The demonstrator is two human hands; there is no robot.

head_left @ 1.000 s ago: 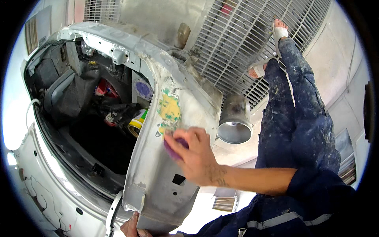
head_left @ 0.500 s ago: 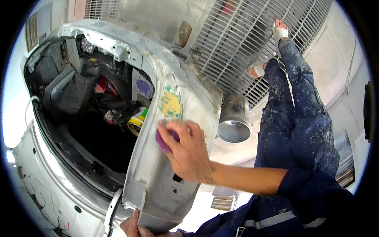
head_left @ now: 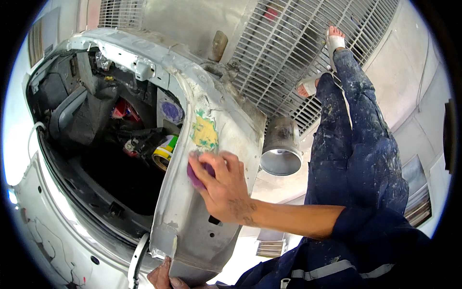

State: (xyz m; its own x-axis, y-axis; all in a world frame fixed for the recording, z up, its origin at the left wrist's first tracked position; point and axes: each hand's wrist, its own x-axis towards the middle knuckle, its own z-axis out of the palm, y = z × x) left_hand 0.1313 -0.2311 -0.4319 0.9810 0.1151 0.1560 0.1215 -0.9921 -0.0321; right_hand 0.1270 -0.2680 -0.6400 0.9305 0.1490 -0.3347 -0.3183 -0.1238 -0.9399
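My right hand [head_left: 226,187] presses a purple sanding pad [head_left: 196,177] against the pale grey car body panel [head_left: 190,212]. Its fingers are bent over the pad, which they partly hide. Just beyond the fingertips is a yellow filler patch [head_left: 204,131] with green edges. At the bottom of the view, my left hand [head_left: 166,277] grips the panel's near lower corner; part of that hand is cut off by the picture's edge.
Left of the panel gapes the open car trunk [head_left: 120,178], holding a yellow-and-green tin [head_left: 164,154] and a purple disc [head_left: 171,111]. A metal cylinder [head_left: 281,159] stands right of the panel. Floor grating [head_left: 269,62] lies beyond, under my feet [head_left: 335,38].
The whole view has shifted slightly. My right hand and the pad stay at nearly the same spot below the yellow patch, and my left hand keeps its place at the corner.
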